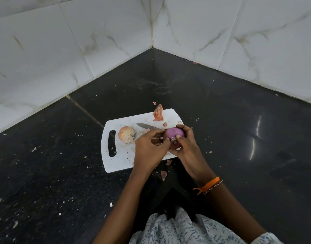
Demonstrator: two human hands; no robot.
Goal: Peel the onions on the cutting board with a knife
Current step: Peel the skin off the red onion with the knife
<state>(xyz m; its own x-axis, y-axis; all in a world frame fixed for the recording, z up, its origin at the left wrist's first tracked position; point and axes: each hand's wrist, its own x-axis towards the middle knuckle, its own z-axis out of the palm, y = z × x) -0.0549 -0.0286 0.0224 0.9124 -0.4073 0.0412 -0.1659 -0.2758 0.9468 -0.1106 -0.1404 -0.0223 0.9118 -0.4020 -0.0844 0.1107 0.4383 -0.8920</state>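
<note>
A white cutting board (122, 161) lies on the black counter. Above its right part, my right hand (188, 148) grips a purple, mostly peeled onion (175, 133), fingers curled over its far side and thumb on its near end. My left hand (149, 150) meets it from the left and pinches at the onion's near end. A second onion (126, 137), still in tan skin, rests on the board's left part. The knife (146, 126) shows its blade just beyond my left fingers, tip pointing left. Its handle is hidden behind my hands, so I cannot tell whether it is held.
A heap of peeled skin (158, 113) sits at the board's far edge. Loose skin scraps (163, 175) lie on the counter by my wrists. White marble-tiled walls (116, 32) meet in a corner behind the board. Small crumbs speckle the black counter (239, 120).
</note>
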